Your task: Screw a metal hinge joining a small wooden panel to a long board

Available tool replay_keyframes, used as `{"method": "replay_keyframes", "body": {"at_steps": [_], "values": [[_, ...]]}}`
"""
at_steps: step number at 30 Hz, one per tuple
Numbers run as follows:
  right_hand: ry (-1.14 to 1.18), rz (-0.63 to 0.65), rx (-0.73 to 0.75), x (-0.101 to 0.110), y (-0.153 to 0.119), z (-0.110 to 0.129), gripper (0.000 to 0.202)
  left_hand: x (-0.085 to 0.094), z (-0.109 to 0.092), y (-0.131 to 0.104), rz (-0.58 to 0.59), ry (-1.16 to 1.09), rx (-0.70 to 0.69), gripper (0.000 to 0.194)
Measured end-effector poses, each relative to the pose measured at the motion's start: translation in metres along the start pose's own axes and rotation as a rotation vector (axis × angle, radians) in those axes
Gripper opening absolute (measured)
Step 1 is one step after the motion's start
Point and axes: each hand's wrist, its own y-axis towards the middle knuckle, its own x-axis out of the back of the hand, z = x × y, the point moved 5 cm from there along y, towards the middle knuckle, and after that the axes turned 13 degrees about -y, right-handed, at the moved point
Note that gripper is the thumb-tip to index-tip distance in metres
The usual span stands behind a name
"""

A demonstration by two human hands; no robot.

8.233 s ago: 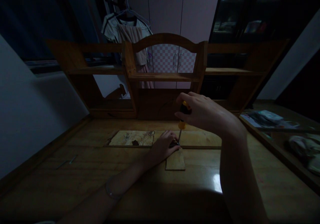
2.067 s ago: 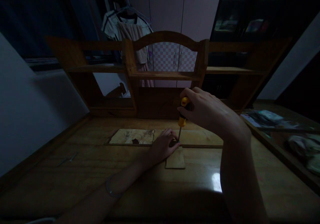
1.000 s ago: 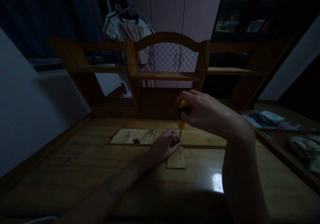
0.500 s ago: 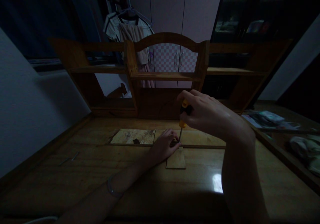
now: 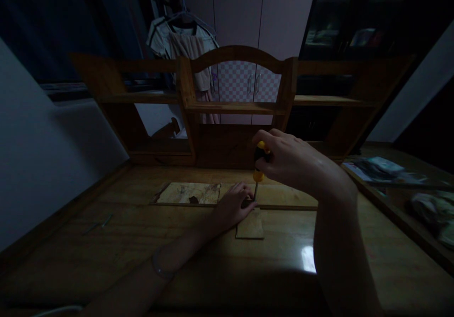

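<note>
My right hand (image 5: pixel 283 158) is wrapped round the yellow and black handle of a screwdriver (image 5: pixel 258 175), which stands nearly upright with its shaft pointing down. My left hand (image 5: pixel 234 206) rests low on the wood, thumb and fingers closed around the spot where the screwdriver's tip meets it. Whatever lies between those fingers is too dark and small to make out. Beneath the left hand runs a long wooden strip (image 5: pixel 280 195), its left part pale and rough with a dark torn patch. A small rectangular wooden piece (image 5: pixel 250 227) juts towards me from under the hand.
All this lies on a glossy wooden desktop (image 5: pixel 149 260). Two thin metal pieces (image 5: pixel 106 220) lie at the left. A wooden shelf unit (image 5: pixel 236 108) rises along the back. Papers (image 5: pixel 383 168) and cloth (image 5: pixel 431 213) sit on a lower surface at the right.
My right hand and wrist have shifted slightly, and the screwdriver's handle has turned and tipped a little to the left. My left hand stays in place.
</note>
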Motion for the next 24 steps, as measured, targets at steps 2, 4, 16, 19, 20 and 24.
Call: {"method": "replay_keyframes", "body": {"at_steps": [2, 4, 16, 19, 20, 24], "values": [[-0.006, 0.003, 0.014, -0.003, 0.002, 0.000, 0.026, 0.000, 0.000, 0.000, -0.003, 0.005, 0.000, 0.019], [-0.030, 0.000, -0.001, -0.007, 0.004, -0.001, 0.022, -0.001, 0.001, 0.000, -0.005, 0.013, -0.001, 0.019], [0.030, -0.001, 0.003, 0.001, -0.002, -0.001, 0.028, 0.001, -0.003, -0.001, 0.006, 0.013, -0.005, 0.016], [0.011, 0.012, 0.011, -0.005, 0.003, -0.001, 0.027, 0.000, -0.001, 0.000, 0.005, 0.017, 0.009, 0.017], [-0.008, 0.015, 0.002, -0.006, 0.004, -0.002, 0.026, -0.001, 0.000, 0.000, 0.004, 0.022, 0.014, 0.018], [-0.055, -0.013, -0.067, -0.005, 0.003, -0.008, 0.027, -0.001, 0.001, 0.000, 0.000, 0.036, 0.017, 0.018]]}}
